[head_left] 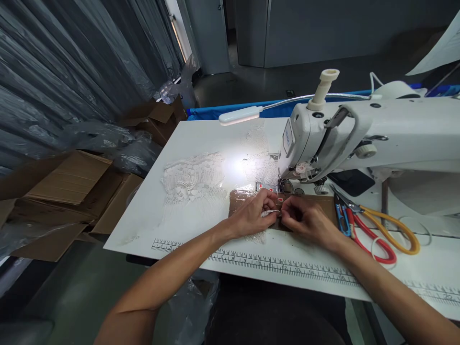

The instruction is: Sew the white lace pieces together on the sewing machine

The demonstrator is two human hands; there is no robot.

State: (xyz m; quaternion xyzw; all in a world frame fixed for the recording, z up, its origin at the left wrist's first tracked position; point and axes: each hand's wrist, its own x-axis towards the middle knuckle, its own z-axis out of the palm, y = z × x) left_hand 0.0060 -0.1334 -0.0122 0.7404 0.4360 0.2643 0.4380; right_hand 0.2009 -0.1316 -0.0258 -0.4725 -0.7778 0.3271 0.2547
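From the head view, I see both hands near the centre of the frame, above a brown plate [325, 203] in front of the white sewing machine [330, 136]. The left hand [251, 211] has its fingers nearly together around a thin white lace strip [269, 212]; the right hand [305, 215] has its fingers drawn in at the strip's right-hand end and seems to nip it too. So slight a strip could slip or twist if either pinch loosens, and pulling unevenly might stretch or fray it. The needle area is just above the fingers, so a careless reach while the machine runs could hurt them. Right of centre, the orange-handled shears [390, 220] and blue snips [343, 220] lie near the right hand; a sideways sweep could catch them. Left of centre, loose lace [192, 175] spreads across the bench [194, 136], where a forearm could drag it.
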